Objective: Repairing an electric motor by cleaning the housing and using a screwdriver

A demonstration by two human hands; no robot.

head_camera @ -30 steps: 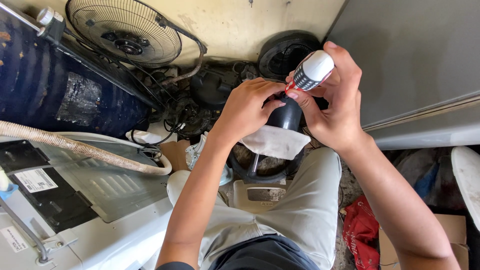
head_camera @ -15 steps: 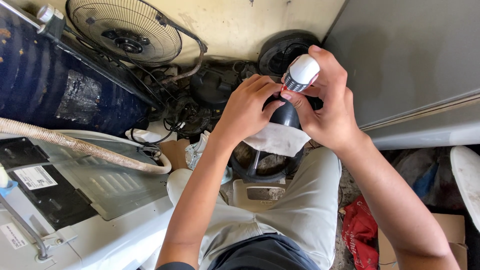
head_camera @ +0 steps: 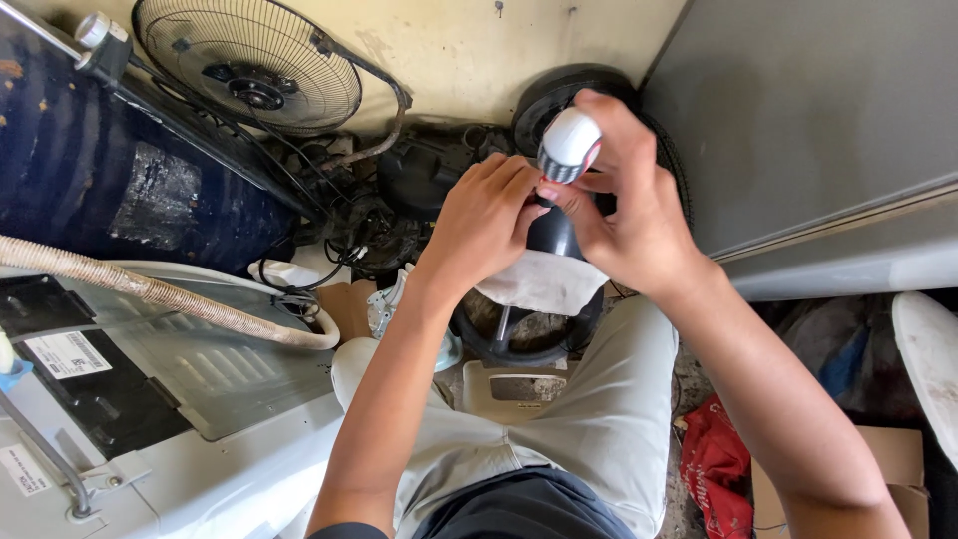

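My right hand (head_camera: 627, 215) grips a small spray can with a white cap (head_camera: 569, 143), held upright near the middle top of the head view. My left hand (head_camera: 479, 222) is closed beside it, its fingertips touching the can's lower part just under the cap. Under both hands sits a round black motor housing (head_camera: 555, 235) with a white cloth (head_camera: 544, 281) draped against it. Below that is a dark ring-shaped fan part (head_camera: 529, 329) on a pale base (head_camera: 514, 384). What the left fingers pinch is hidden.
A fan with a wire guard (head_camera: 254, 65) leans on the wall at top left, beside a dark blue drum (head_camera: 90, 170). A grey appliance with a corrugated hose (head_camera: 170, 299) lies at left. A grey cabinet (head_camera: 818, 120) stands right; a red bag (head_camera: 714, 469) and cardboard box (head_camera: 898, 469) lie below.
My right hand has tipped the spray can from slanting right to more upright and shifted it slightly left, closer to my left hand's fingers. The left hand has barely moved.
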